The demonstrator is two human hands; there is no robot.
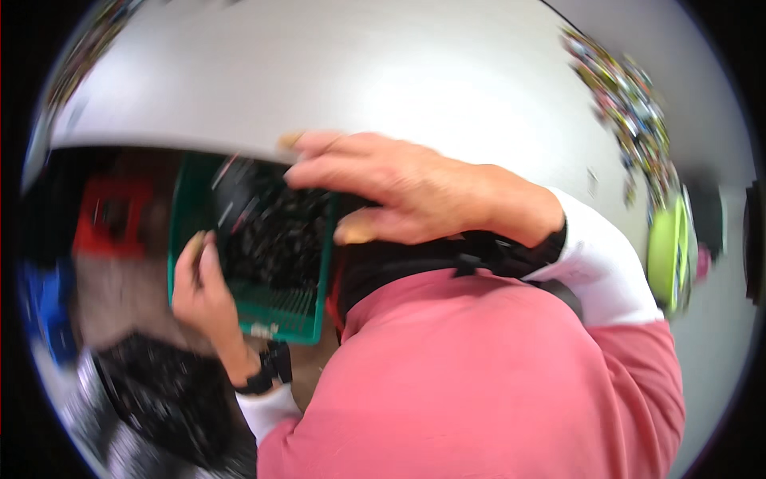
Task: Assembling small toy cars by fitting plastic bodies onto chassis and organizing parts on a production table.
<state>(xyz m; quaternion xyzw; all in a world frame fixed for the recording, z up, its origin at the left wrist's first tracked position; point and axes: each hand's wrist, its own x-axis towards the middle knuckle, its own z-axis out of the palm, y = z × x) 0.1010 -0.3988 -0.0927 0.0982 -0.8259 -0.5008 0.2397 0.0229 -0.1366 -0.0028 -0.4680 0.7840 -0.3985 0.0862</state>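
Note:
My left hand [204,291] is over the near left side of a green plastic crate [321,299]. Its thumb and finger come together at the tips in a pinch, and blur hides what is between them. Right by those tips is a smeared dark item [231,195] with a thin reddish line. Many small dark pieces [275,239] lie in the crate. My right hand [399,188] reaches leftward near the table edge, fingers apart and nothing in them. Yellowish covers sit on some fingertips.
A pale table [359,72] spans the far side, with a pile of colourful small packets [626,104] at right. Beside it is a lime-green basin [669,251]. Leftward are a red crate [112,215], a blue bin [52,311] and a black plastic bag [163,391].

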